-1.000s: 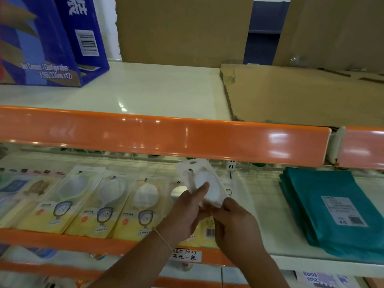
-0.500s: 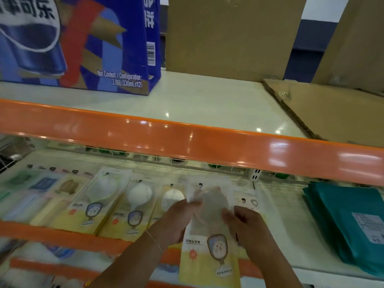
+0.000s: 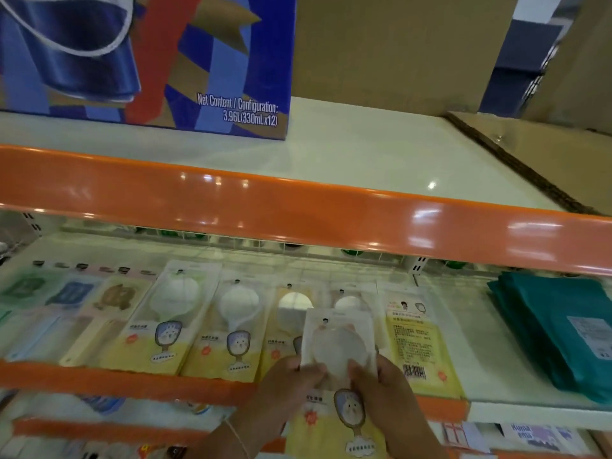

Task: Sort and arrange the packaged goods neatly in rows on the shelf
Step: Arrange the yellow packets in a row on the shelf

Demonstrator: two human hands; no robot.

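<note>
At the lower centre of the frame, both hands hold one yellow-and-white packet (image 3: 337, 366) upright in front of the middle shelf (image 3: 132, 379). The left hand (image 3: 291, 382) pinches the packet's left edge, thumb on the front and fingers curled behind. The right hand (image 3: 381, 389) grips the right edge the same way, its thumb pressed on the clear round window. The packet's top overlaps the row behind it; its lower end hangs below the shelf's orange front lip.

On the middle shelf, a row of matching packets (image 3: 231, 326) lies flat side by side, running from the centre toward the left. Just right of the held packet lies a packet turned back-up (image 3: 417, 346), showing printed text and a barcode. Further left lie flat pastel packets (image 3: 66, 299), blurred. At the right edge of the frame, a stack of teal bags (image 3: 556, 336) sits well apart from the row.

On the upper shelf (image 3: 364, 154), a blue drinks carton (image 3: 149, 61) stands at the upper left, and flat cardboard (image 3: 546, 160) lies at the upper right.
</note>
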